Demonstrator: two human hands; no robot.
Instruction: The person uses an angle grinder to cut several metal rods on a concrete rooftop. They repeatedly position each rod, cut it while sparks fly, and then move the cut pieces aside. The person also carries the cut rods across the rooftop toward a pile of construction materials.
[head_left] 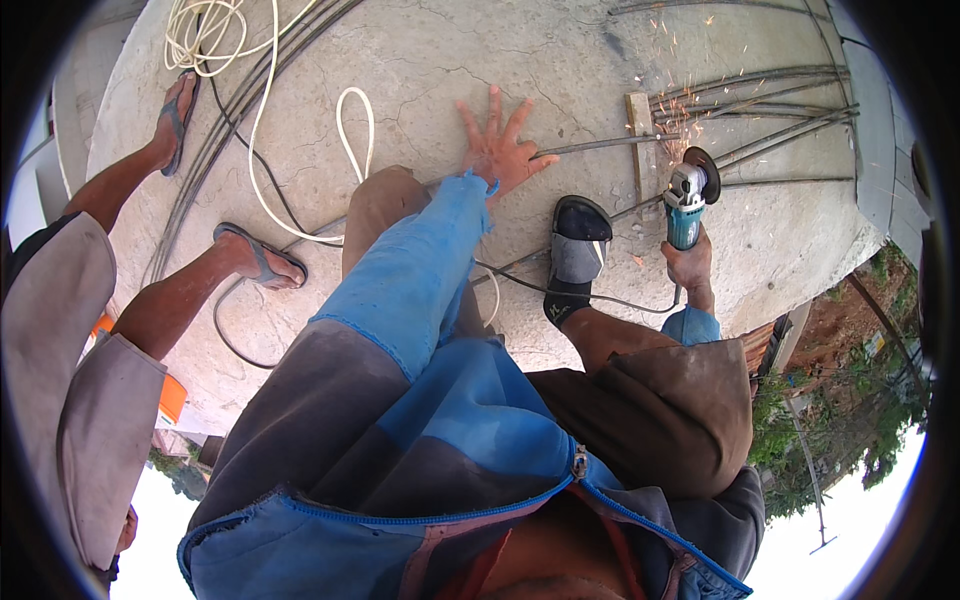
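Head view: right grip (pixel 689 264) clasps round-disced grinder (pixel 684 222) over cracked concrete (pixel 425 85).

Operator's hands: two, one left hand (pixel 500 160) and one right hand (pixel 690 264). Power tools: one angle grinder (pixel 685 212), at right, carrying one disc (pixel 709 176). Wooden pieces: one strip (pixel 641 150), at right. Second person (pixel 172 315): one, at left, with two sandals, one far sandal (pixel 177 122) and one near sandal (pixel 262 264). White cable: one coil (pixel 205 40) at far left. Metal rods: one single rod (pixel 595 145) by the left hand; several in the right group (pixel 790 108), overlap preventing an exact count.
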